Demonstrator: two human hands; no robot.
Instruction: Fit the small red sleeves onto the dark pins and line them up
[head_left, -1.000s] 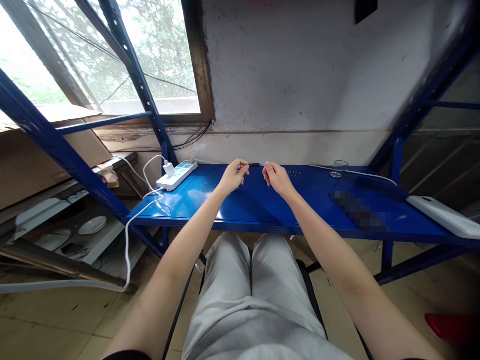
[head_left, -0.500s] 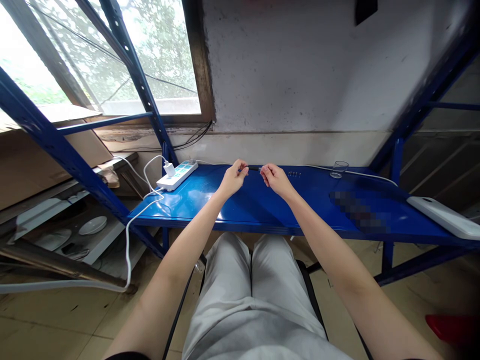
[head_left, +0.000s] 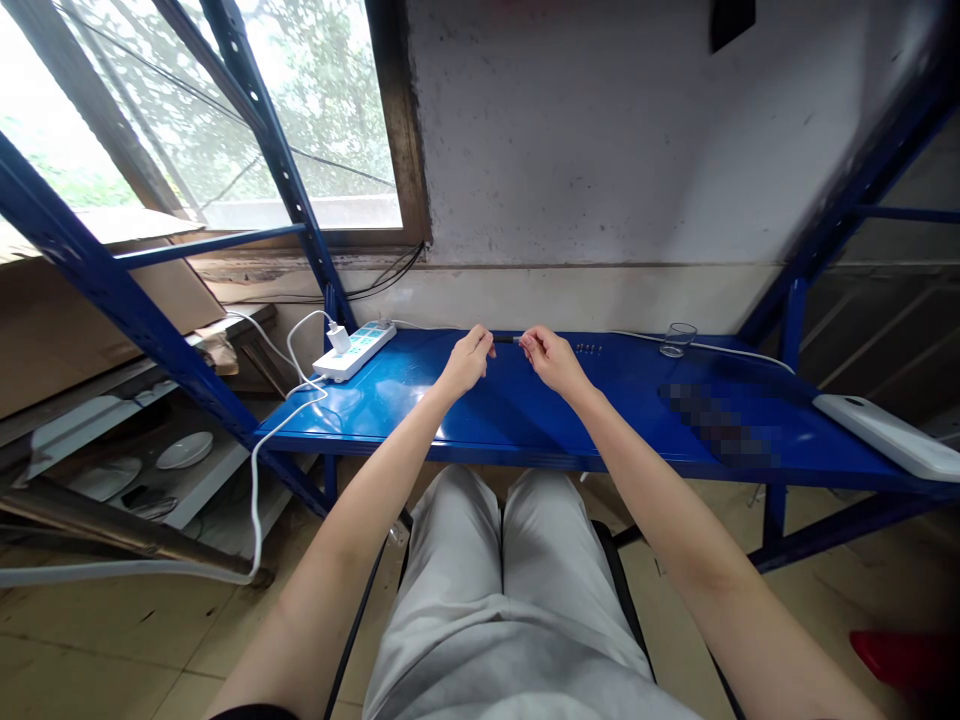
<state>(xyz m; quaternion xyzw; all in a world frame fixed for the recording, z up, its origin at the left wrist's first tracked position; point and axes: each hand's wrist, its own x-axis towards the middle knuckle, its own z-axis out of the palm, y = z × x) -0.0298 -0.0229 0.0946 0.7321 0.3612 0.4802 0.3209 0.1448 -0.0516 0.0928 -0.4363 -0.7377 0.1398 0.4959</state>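
Observation:
Between my hands, level above the far part of the blue table [head_left: 390, 410], is a thin dark pen-like rod [head_left: 507, 340]. My left hand [head_left: 468, 360] has its fingers closed round the rod's left end. The fingertips of my right hand [head_left: 549, 357] pinch the other end, where a small pale tip shows. The exact kind of rod is too small to make out. Just right of my right hand, several tiny metal pieces [head_left: 589, 349] stand in short rows on the table.
A clear glass [head_left: 678, 340] stands at the back right. A white power strip [head_left: 356, 350] with a plug and a white cable lies at the left. Near the right edge is a white flat object [head_left: 892, 435], with a blurred patch [head_left: 720, 425] left of it. Blue posts rise at both sides.
My left hand has turned and its fingers have closed further round the rod's end. My right hand has stayed nearly still, still pinching the other end.

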